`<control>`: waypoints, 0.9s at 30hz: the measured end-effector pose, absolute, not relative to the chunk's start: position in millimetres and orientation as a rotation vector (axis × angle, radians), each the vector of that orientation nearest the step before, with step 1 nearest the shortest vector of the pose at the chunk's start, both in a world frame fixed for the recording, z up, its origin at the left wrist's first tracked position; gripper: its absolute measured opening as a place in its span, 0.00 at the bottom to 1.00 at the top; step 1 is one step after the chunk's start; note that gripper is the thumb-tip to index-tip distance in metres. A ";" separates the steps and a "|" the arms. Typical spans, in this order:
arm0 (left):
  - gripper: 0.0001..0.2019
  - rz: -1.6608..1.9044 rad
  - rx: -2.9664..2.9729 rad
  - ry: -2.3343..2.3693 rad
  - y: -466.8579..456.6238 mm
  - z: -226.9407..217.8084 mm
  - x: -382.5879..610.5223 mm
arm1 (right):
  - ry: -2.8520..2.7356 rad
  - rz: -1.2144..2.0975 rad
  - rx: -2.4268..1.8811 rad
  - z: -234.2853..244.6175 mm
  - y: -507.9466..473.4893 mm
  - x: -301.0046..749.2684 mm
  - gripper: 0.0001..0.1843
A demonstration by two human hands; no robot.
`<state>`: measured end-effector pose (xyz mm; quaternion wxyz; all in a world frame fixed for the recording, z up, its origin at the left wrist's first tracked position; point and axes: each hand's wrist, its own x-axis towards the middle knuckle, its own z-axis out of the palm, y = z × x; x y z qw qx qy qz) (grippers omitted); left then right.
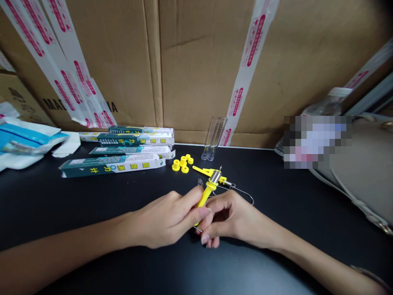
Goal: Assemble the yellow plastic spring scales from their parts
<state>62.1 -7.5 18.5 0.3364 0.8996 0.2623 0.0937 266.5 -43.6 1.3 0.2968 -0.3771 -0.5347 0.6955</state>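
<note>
My left hand (173,219) is closed around a yellow plastic rod (204,197), which tilts up to the right. At the rod's top are a yellow collar and a silver metal cylinder (215,176) with a thin tip. Against the rod's lower end, my right hand (230,217) pinches a thin metal wire (197,229); its far end is hidden by the fingers. Just beyond the hands lie yellow flat pieces (205,171), a small coil spring (200,182) and a curved metal wire (251,197). Several yellow caps (176,165) sit farther back.
Clear tubes (211,141) stand upright near the cardboard wall (196,73). Several slim green-and-white boxes (113,165) lie at the back left, beside blue-and-white packaging (27,139). To the right are a plastic bottle (333,102) and a beige bag (368,159) with a strap on the black table (129,262).
</note>
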 end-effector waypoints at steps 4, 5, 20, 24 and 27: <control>0.15 0.308 2.253 0.704 -7.6 17.3 63.0 | -1.358 1.843 -1.034 1.7 -43.5 265.8 0.13; 0.14 0.334 2.229 0.709 -7.4 18.0 63.6 | -1.322 1.836 -1.022 1.4 -43.2 265.6 0.15; 0.13 0.750 1.627 0.630 -1.8 8.1 72.0 | -1.298 1.366 -1.008 2.0 -38.6 264.7 0.14; 0.09 0.819 1.837 0.635 -1.0 9.7 70.1 | -1.397 1.269 -1.020 -0.2 -40.1 263.6 0.13; 0.06 0.906 2.039 0.515 -0.3 10.4 69.7 | -1.379 1.313 -0.983 -3.1 -39.6 263.6 0.13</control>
